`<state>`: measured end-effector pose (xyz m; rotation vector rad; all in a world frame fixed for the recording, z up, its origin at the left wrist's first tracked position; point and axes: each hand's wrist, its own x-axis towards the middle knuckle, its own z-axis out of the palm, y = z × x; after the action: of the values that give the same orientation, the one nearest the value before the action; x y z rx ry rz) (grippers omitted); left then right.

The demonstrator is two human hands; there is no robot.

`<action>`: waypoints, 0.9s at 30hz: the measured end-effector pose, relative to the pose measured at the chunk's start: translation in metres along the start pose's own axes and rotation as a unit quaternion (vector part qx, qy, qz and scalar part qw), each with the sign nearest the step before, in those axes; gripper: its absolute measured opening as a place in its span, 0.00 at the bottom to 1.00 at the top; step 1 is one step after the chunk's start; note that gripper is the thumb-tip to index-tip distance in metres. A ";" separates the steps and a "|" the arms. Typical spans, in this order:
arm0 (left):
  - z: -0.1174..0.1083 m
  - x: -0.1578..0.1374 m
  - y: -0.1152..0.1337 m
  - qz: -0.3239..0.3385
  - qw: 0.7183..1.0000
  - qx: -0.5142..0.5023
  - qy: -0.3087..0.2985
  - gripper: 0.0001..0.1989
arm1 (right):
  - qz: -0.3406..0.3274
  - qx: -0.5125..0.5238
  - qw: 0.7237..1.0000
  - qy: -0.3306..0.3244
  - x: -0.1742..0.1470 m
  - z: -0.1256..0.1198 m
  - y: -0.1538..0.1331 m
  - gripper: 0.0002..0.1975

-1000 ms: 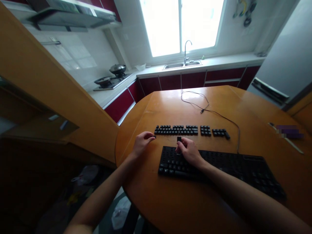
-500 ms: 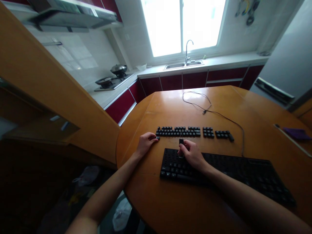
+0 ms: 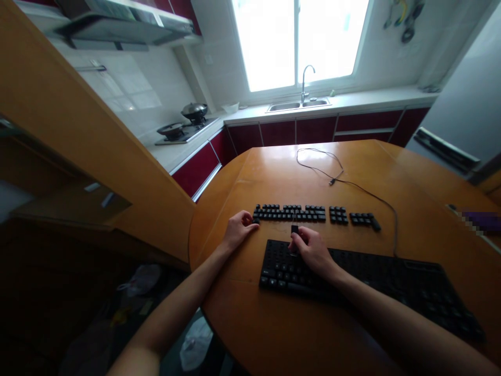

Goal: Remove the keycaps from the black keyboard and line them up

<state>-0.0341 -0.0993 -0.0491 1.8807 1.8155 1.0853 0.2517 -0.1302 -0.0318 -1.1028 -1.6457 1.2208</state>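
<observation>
My left hand [image 3: 239, 228] is closed in a pinch on a small black keycap [image 3: 255, 221], beside the left end of the rows of loose keycaps [image 3: 289, 213]. My right hand [image 3: 311, 248] grips a keycap puller [image 3: 295, 228], whose black handle and thin wires show above the fingers. It is over the upper left part of a black keyboard [image 3: 371, 274]. The keyboard's upper rows look stripped of caps there, while the lower left keys still have theirs. My right hand and forearm hide some of its middle.
The wooden table [image 3: 235, 308] carries the keyboard's cable [image 3: 364, 188], which loops toward the far edge. A purple item [image 3: 481, 221] lies at the right. Beyond are a counter with a sink [image 3: 299, 104] and a stove with two pans [image 3: 193, 110].
The whole view has shifted slightly, moving the scene a little to the right. Both hands keep their grips, and the keycap in my left hand appears slightly turned.
</observation>
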 end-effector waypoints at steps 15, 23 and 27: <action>-0.004 -0.001 -0.001 0.091 0.996 -0.007 0.003 0.04 | -0.004 -0.004 1.000 0.002 0.001 0.000 0.002 0.15; -0.005 -0.001 0.000 0.068 0.997 0.013 0.024 0.11 | -0.002 -0.004 1.000 -0.001 0.001 0.000 0.001 0.15; -0.002 0.001 -0.003 0.040 0.999 0.025 0.027 0.14 | -0.001 -0.006 1.000 0.000 0.001 0.000 0.001 0.15</action>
<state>-0.0379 -0.0986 -0.0492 1.9874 1.8271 1.1378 0.2514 -0.1292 -0.0325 -1.1091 -1.6555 1.2103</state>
